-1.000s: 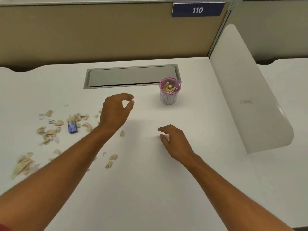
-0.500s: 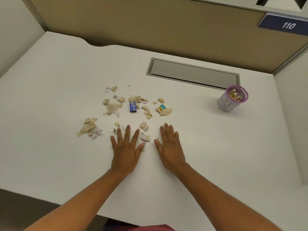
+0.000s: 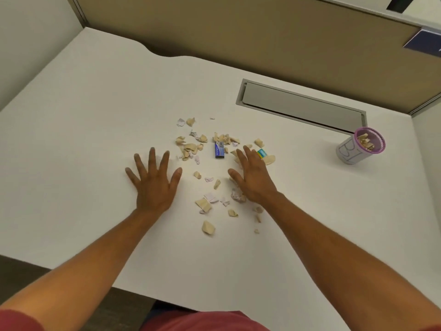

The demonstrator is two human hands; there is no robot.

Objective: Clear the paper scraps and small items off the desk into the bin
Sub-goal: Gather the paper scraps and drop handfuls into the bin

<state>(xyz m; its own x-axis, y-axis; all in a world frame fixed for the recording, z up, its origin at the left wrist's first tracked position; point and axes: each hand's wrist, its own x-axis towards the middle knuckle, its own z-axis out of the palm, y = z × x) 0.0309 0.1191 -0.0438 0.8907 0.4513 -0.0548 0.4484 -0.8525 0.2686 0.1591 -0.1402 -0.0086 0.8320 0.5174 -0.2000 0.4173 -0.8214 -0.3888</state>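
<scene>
I've got both hands down on the worktop [image 3: 90, 120] now: left hand [image 3: 152, 185] flat with fingers spread, grip released and holding nothing, just at nine o'clock of the paper scraps [image 3: 207, 163]. My right hand [image 3: 254, 179] sits at three o'clock of the pile, fingers loose and resting over a few scraps, grip also released, nothing pinched that I can see. Between the hands the litter is spread out, with a small blue packet [image 3: 219, 150] at twelve o'clock and a little green and yellow item [image 3: 262, 153] just beside my right fingertips. The bin [image 3: 358, 149], the purple-rimmed cup well off at two o'clock, already holds some scraps, so I'd judge we're partway: most of the mess is left to gather and carry over.
</scene>
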